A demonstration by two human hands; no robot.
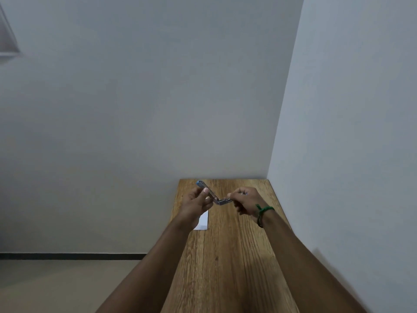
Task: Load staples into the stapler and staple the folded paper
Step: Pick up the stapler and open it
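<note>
A small blue and metal stapler (pixel 217 198) is held above the far end of the wooden table, swung wide open in a V shape. My left hand (pixel 196 203) grips its raised upper arm, whose blue tip points up and left. My right hand (pixel 244 201) holds the other half, which lies roughly level. The hinge hangs between both hands. A folded white paper (pixel 203 222) lies on the table under my left wrist, partly hidden by it. I cannot make out any staples.
The narrow wooden table (pixel 228 263) runs away from me into a corner, with a wall straight ahead and another along its right edge. The table's left edge drops to a beige floor (pixel 56 285). A green band (pixel 262 211) circles my right wrist.
</note>
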